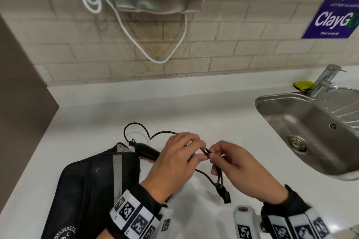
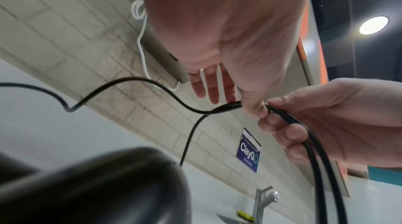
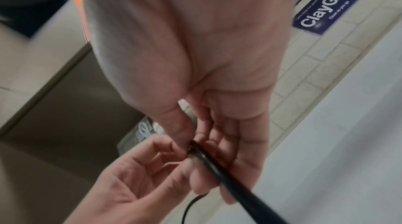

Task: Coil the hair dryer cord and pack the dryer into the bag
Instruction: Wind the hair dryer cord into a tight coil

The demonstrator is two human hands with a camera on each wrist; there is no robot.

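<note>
Sink (image 1: 287, 114): we see brushed metal.
Counter (image 1: 194, 106): smooth, white.
Bag (image 1: 87, 180): black cloth.
Cord (image 2: 139, 79): glossy black.

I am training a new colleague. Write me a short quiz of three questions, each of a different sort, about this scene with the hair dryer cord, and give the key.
1. True or false: the hair dryer is already inside the bag.
2. Multiple choice: the plug is A) in a wall socket, B) on the counter near the right hand, C) in the sink.
3. Fill in: the left hand and right hand both pinch the black ____.

Key: 1 false; 2 B; 3 cord.
</note>
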